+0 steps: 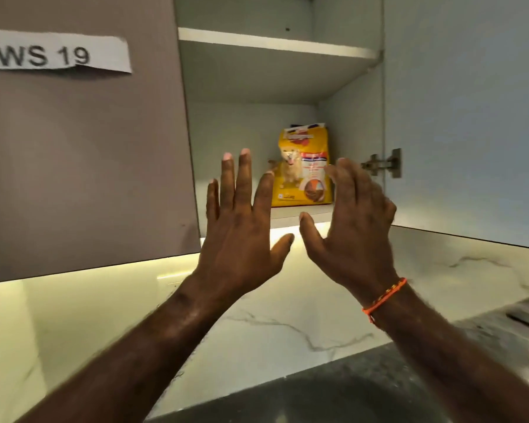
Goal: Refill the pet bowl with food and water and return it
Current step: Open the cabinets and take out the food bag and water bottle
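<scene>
At frame centre, the yellow pet food bag stands upright on the open cabinet's lower shelf. Left hand and right hand are raised empty, fingers spread; a one-sided grab could topple it.

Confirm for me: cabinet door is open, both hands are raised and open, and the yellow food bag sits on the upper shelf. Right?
Not quite. The head view shows the food bag standing on the lower shelf; the upper shelf shows nothing on it. The rest holds: cabinet door open, left hand and right hand raised and open.
</scene>
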